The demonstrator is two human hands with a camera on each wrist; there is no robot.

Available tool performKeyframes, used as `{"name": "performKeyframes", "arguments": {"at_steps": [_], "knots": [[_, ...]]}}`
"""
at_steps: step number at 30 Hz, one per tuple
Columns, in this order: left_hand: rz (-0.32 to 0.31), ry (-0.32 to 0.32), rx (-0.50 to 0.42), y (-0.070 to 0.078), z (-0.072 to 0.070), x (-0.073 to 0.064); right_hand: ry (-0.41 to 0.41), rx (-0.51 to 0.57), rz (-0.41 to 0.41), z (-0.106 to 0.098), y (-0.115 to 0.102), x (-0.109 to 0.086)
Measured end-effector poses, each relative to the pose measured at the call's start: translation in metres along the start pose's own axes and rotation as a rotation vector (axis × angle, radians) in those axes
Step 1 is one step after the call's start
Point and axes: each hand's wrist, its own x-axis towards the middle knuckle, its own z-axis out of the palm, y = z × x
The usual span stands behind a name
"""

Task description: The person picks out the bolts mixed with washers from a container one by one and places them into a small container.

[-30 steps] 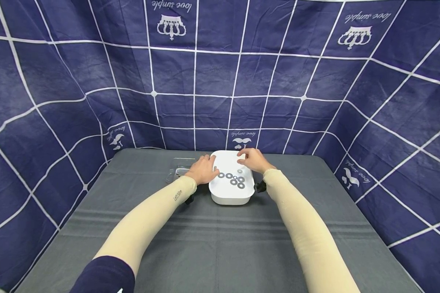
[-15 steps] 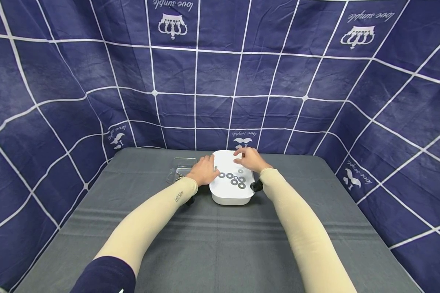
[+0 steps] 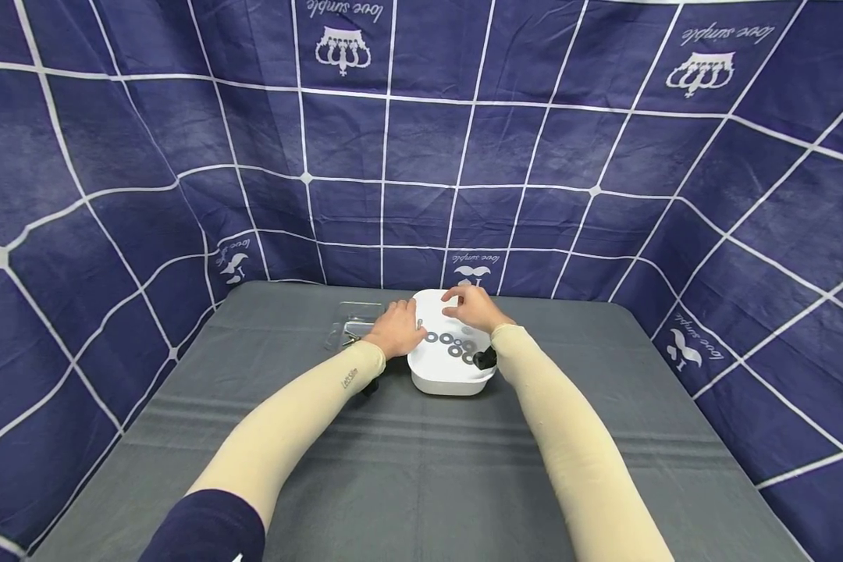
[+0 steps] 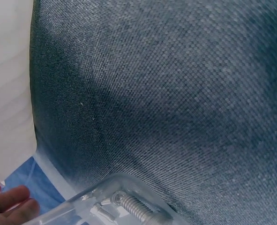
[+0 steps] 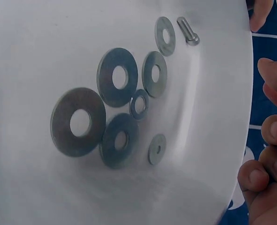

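A white rounded container (image 3: 449,385) stands in the middle of the table. On its white surface lie several flat metal washers (image 5: 78,122) of different sizes and a short screw (image 5: 189,32), all loose. My left hand (image 3: 397,329) rests on the container's left edge, thumb over the surface and fingers extended forward. Over the far right part hovers my right hand (image 3: 474,307), its thumb and index finger bent and apart. Nothing shows between them; in the right wrist view its other fingers (image 5: 255,176) are loosely curled, and the palm is hidden.
Left of the container lies a clear plastic case (image 3: 336,336) with metal hardware; a ridged metal piece (image 4: 134,206) shows in it. Grey cloth (image 3: 421,468) covers the table. A blue curtain (image 3: 421,140) with white lines closes off the back and sides.
My right hand has moved a little to the left over the container, so its wrist camera now covers part of the washers. The left hand stays at the edge. The head view has shifted slightly.
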Motion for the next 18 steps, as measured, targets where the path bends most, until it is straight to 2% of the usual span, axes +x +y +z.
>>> {"name": "performKeyframes", "arguments": {"at_steps": [11,18], "knots": [[0.003,0.013,0.019,-0.001,0.004,0.002,-0.001,-0.028,0.029,0.019,0.000,0.006],[0.004,0.027,0.021,0.000,0.004,0.000,-0.010,-0.020,0.011,0.026,-0.001,0.009]]}}
